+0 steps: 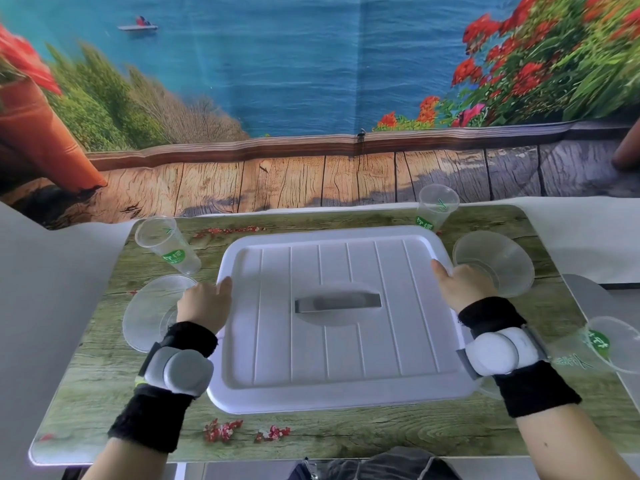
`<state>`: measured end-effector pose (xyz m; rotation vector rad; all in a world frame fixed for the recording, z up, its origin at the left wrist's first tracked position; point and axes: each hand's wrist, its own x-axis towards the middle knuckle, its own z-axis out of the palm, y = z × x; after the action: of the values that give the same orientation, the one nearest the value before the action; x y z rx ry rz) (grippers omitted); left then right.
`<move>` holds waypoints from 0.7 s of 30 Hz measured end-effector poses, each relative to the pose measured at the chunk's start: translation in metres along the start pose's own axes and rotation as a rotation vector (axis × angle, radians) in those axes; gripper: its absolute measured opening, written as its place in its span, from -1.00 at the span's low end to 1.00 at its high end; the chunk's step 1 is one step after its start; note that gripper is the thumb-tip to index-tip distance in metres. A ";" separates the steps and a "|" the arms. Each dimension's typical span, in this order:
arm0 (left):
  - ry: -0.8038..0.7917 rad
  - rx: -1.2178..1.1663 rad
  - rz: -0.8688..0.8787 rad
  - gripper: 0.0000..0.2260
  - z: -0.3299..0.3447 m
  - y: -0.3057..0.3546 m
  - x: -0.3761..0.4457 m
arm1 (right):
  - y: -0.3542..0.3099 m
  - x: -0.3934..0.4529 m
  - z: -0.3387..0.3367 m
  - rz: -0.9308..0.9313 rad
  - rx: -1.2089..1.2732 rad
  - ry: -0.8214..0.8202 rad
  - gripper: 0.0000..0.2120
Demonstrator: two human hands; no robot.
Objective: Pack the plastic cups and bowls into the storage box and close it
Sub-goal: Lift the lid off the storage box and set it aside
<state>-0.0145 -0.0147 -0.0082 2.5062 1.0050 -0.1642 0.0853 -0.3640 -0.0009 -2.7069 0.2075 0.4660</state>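
Gripping lid (pixel 339 341) edges | left hand (pixel 204 306) curled | right hand (pixel 460 289) curled

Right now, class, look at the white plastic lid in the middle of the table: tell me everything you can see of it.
The white plastic lid is a rounded rectangle with a raised rim, moulded ribs running front to back, and a recessed grey handle at its centre. It looks smooth and rigid. It lies flat in the middle of the table, hiding whatever is beneath. The left hand grips its left edge and the right hand its right edge, thumbs on top.
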 end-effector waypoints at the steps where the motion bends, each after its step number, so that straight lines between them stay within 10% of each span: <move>1: 0.019 -0.003 0.017 -0.50 -0.006 0.001 0.000 | -0.002 0.000 -0.005 -0.006 -0.003 0.016 -0.42; 21: 0.542 -0.552 0.294 -0.76 -0.113 0.075 0.066 | -0.132 0.061 -0.104 -0.364 0.593 0.579 -0.47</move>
<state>0.0790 0.0279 0.1020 2.1652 0.7127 0.8077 0.1997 -0.2891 0.1139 -2.1477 -0.0038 -0.4319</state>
